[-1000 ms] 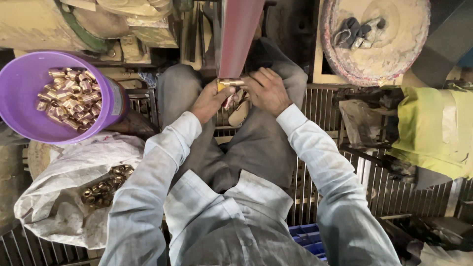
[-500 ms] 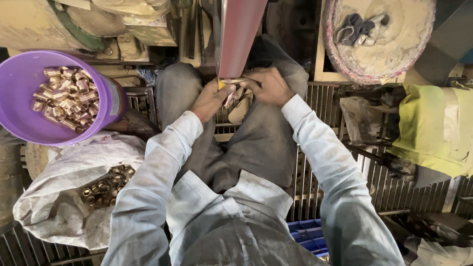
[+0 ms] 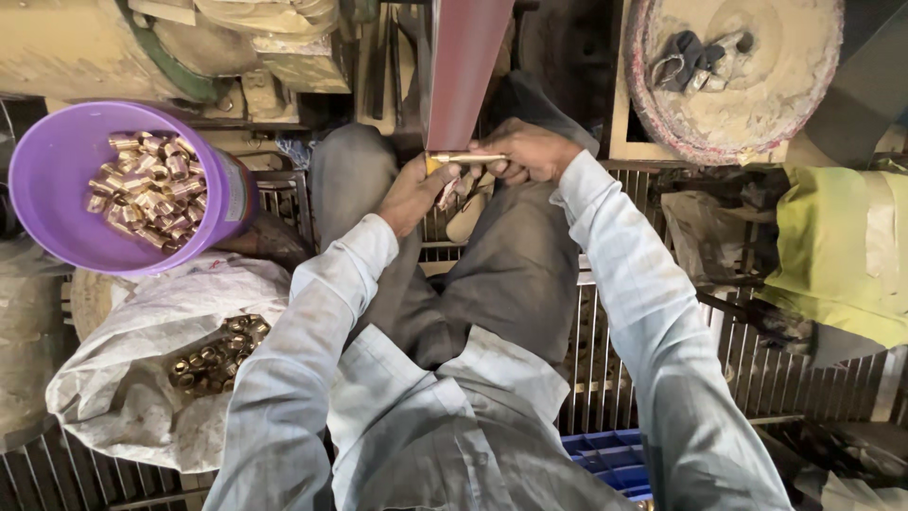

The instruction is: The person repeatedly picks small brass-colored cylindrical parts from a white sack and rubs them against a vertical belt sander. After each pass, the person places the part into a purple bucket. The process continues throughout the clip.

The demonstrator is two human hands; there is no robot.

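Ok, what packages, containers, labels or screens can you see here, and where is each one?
Purple tub: left, round, with a pale label on its side, holds brass fittings.
White sack: lower left, crumpled, open, darker brass fittings inside.
Blue crate: bottom centre, gridded, partly hidden.
No signs or screens.

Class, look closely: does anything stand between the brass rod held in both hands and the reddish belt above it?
Nothing visible does. The brass rod, held by the left hand and right hand, already meets the reddish belt at its lower edge.
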